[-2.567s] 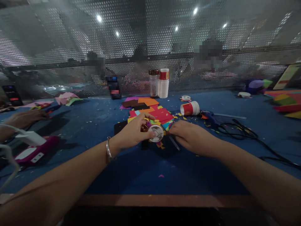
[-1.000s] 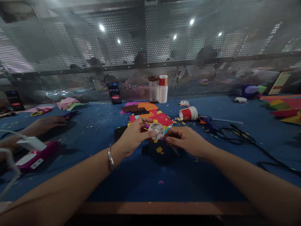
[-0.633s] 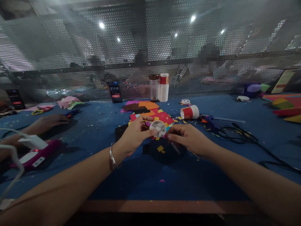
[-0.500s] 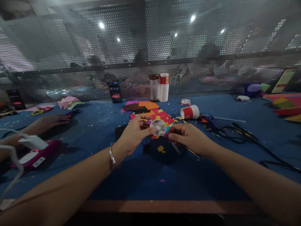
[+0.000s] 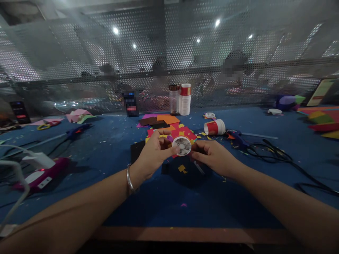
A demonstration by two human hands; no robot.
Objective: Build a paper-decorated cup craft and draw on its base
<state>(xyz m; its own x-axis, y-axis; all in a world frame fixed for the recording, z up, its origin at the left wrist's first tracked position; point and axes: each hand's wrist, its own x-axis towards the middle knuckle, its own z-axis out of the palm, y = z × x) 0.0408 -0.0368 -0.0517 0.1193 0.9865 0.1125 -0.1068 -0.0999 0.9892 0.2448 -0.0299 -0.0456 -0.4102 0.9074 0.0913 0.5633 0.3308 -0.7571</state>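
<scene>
In front of me, just above the table, is a small round white dish (image 5: 181, 146) with a raised rim and dark streaks inside, facing me. My left hand (image 5: 156, 148) pinches it at its left side, thumb across the face and fingers behind. My right hand (image 5: 209, 155) is close against the dish's right edge, its thumb and fingers pressed together; what they hold is hidden. Coloured paper sheets (image 5: 161, 128) lie behind the hands. Under them are yellow paper scraps (image 5: 182, 169) and a clear stick (image 5: 199, 167).
A red-and-white paper cup (image 5: 215, 127) lies beside a blue glue gun (image 5: 235, 137) with a black cord. Behind stand a jar (image 5: 174, 100) and stacked cups (image 5: 184, 104). Leftward are another glue gun (image 5: 78, 131), scissors (image 5: 47, 125) and a purple power strip (image 5: 53, 174).
The dish has shifted slightly right and down and turned a little in my left hand. Another person's hand at the left has left the view, uncovering the left glue gun.
</scene>
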